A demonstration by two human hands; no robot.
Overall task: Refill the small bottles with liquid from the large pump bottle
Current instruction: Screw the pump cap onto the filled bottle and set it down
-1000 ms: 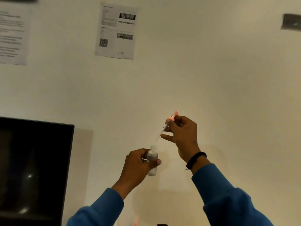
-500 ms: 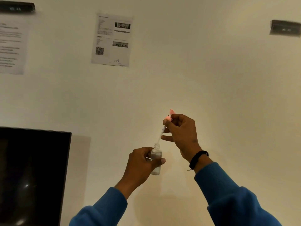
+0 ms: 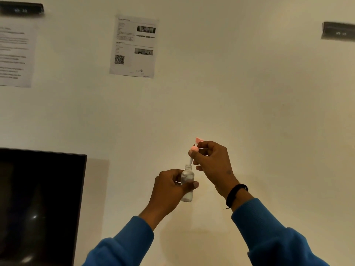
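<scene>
The small bottle [image 3: 187, 182] is held upright in the left hand [image 3: 169, 189], thumb across its front and fingers curled behind it, raised in front of a pale wall [image 3: 249, 93]. A slim pink-topped applicator [image 3: 194, 150] (syringe or dropper, cannot be told apart at this size) is pinched near its upper end between thumb and fingers of the right hand [image 3: 213, 166]. Against the picture of one second ago, the tip is seen to have been brought down: then it hung clear above the open neck, half a second ago it stood at the rim, and now its lower end is entered in the mouth of the bottle. The tilt has also been reduced, so the applicator is aligned more nearly with the neck. The bottle is seen to be partly filled, with whitish contents in its lower part (level not readable exactly). It is judged that the transfer step is thereby made ready: liquid can now be discharged without spilling over the rim. The large pump bottle is not seen in the view. A dark screen [image 3: 38, 204] is noted at lower left and a printed sheet [image 3: 133, 47] on the wall above.
</scene>
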